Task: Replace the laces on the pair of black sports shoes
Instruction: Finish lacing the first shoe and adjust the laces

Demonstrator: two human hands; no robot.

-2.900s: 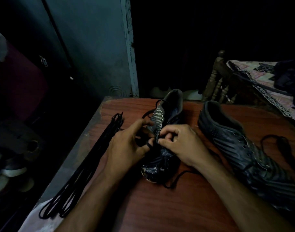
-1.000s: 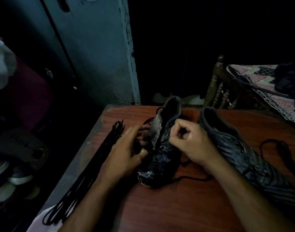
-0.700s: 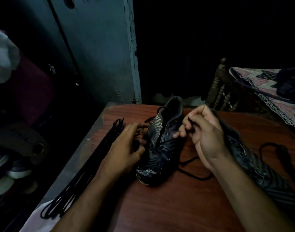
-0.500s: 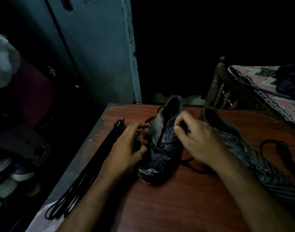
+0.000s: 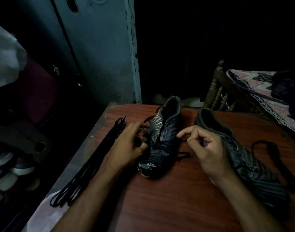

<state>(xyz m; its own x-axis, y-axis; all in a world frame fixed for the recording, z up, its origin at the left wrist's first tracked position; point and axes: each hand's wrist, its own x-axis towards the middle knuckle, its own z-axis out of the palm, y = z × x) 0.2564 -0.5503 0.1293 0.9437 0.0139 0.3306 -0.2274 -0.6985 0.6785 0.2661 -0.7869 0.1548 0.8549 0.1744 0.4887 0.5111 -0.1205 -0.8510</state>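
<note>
Two black sports shoes lie on a reddish wooden table [image 5: 176, 206]. The left shoe [image 5: 161, 144] points its scuffed toe toward me, its lace partly threaded, with a loose end [image 5: 183, 154] trailing on the table to its right. My left hand [image 5: 128, 148] grips the shoe's left side at the eyelets, fingers curled on the lace there. Beside the shoe's right eyelets hovers my right hand [image 5: 205, 148], its fingers curled and pinching the lace. The right shoe [image 5: 243, 158] lies behind my right hand, partly hidden by it.
A bundle of black laces [image 5: 93, 164] lies along the table's left edge. Another loose black lace [image 5: 277, 158] lies at the far right. A wooden chair [image 5: 217, 87] and a patterned bed [image 5: 260, 87] stand beyond. Shoes sit on a rack at lower left.
My right hand pulled the lace up and out to the right, then came back down beside the left shoe's eyelets. My left hand stayed on the shoe's left side.
</note>
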